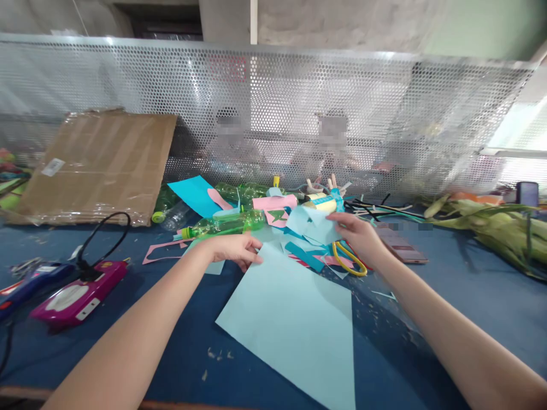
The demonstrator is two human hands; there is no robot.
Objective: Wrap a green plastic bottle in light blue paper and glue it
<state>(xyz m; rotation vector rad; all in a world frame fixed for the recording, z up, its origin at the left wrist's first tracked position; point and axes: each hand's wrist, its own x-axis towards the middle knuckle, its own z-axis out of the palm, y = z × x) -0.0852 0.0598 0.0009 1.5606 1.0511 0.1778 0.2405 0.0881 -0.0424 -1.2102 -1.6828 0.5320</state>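
Observation:
A large light-blue sheet of paper lies aslant on the blue table in front of me. My left hand is closed at its upper left corner, thumb and fingers on the edge. Farther right, my right hand pinches a smaller light-blue paper piece over the pile of scraps. Close below that hand are yellow-handled scissors, their blades hidden under paper. A green plastic bottle lies beyond my left hand, and pink paper rests beside the bottle.
A magenta power strip with a black plug and a blue tool lie at left. Cardboard leans against the perforated metal screen. A phone and corn husks lie at right. People are visible behind the screen.

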